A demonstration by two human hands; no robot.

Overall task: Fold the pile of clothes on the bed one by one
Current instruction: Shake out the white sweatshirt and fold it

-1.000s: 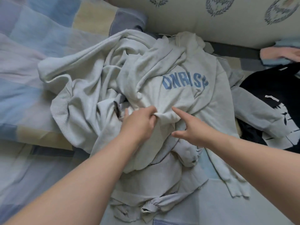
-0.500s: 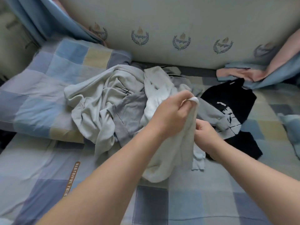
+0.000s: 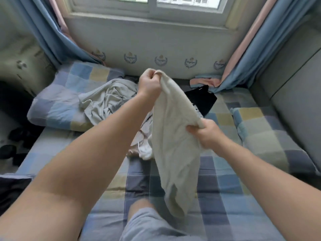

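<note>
Curled tight round the bunched top edge of a pale grey garment (image 3: 173, 136), the left hand (image 3: 149, 82) is holding the cloth up high over the bed (image 3: 225, 197). The right hand (image 3: 206, 134) is sitting lower and nearer the person, its fist clenching a side fold of the same piece. Between the two hands the fabric is stretching in a slant, and the rest is hanging down in a loose drape, its lower end dangling just above the person's knee (image 3: 147, 221) in light blue shorts. Behind the lifted piece, other clothes are lying on the checked bedcover. A crumpled grey top (image 3: 106, 100) is spilling onto the left pillow (image 3: 57, 103), a black printed shirt (image 3: 203, 100) is lying to the right, and a whitish bundle (image 3: 144, 148) with drawstrings is resting beside the left forearm. Blue curtains (image 3: 52, 37) are hanging on either side of the window (image 3: 147, 7).
</note>
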